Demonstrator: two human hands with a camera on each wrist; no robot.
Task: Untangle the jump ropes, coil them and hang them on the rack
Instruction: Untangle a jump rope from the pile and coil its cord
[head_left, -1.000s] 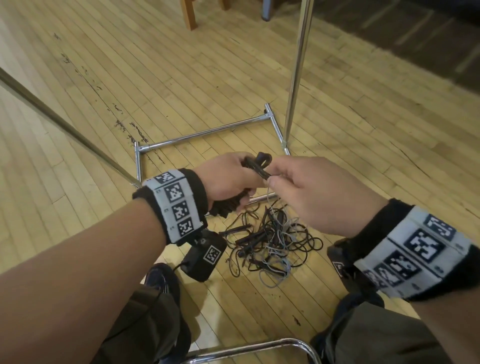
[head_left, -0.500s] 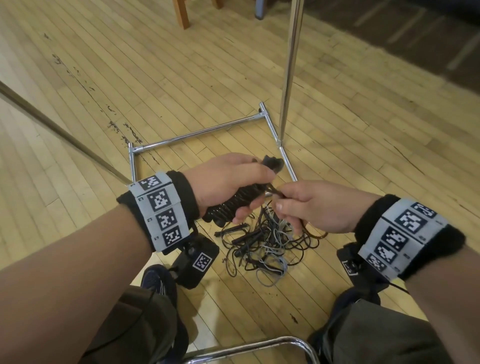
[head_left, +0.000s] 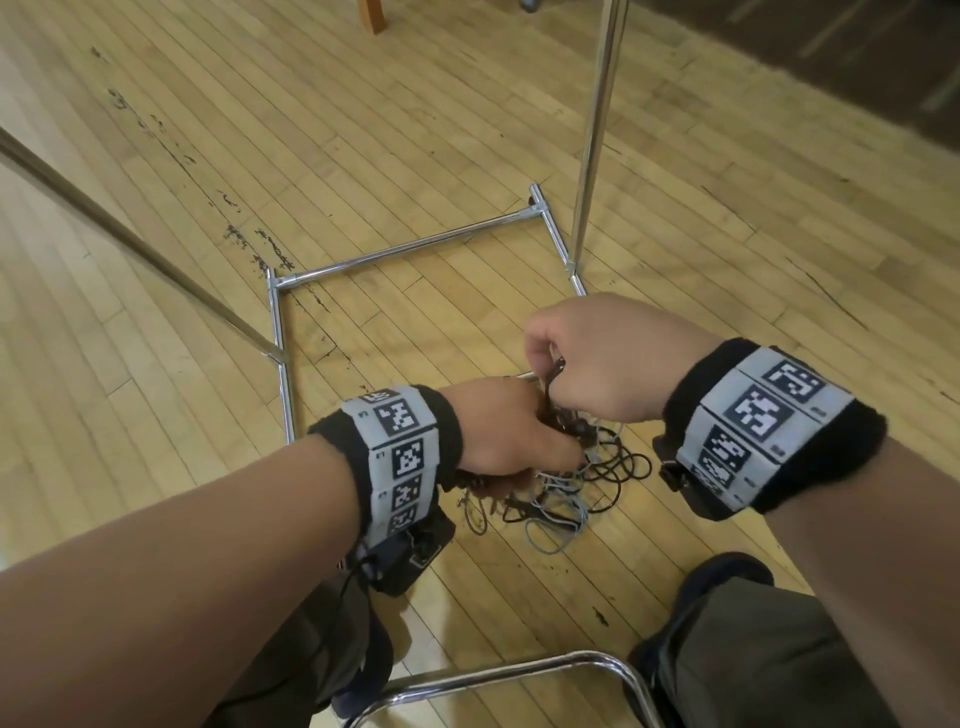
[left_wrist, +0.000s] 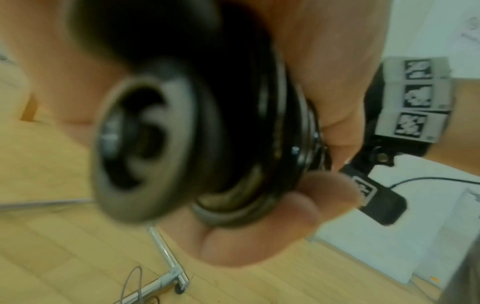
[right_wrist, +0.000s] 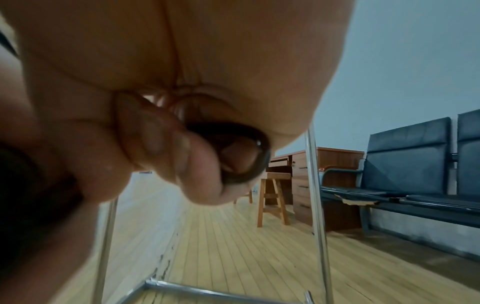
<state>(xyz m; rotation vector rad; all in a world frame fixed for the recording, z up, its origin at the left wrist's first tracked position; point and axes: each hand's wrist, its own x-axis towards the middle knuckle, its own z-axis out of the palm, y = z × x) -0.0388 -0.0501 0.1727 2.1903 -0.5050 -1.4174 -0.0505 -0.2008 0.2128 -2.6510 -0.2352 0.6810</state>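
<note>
A tangle of black and grey jump ropes (head_left: 571, 483) lies on the wooden floor inside the chrome rack base (head_left: 405, 249). My left hand (head_left: 498, 441) is low over the pile and grips black rope handles (left_wrist: 145, 144), whose grey end cap fills the left wrist view. My right hand (head_left: 597, 358) is just above and to the right, with its fingers curled round a loop of black cord (right_wrist: 249, 162) that runs down to the left hand. Both hands hide part of the pile.
The rack's upright chrome pole (head_left: 597, 119) rises on the right of the base; a slanted metal bar (head_left: 130, 244) crosses on the left. A curved chrome tube (head_left: 509, 675) lies near my knees. A wooden stool (right_wrist: 272, 197), desk and dark bench seats (right_wrist: 405, 168) stand further off.
Both hands have dropped toward the pile. The left hand with the handles moved down and right; the right hand rose over it and now holds the cord from above.
</note>
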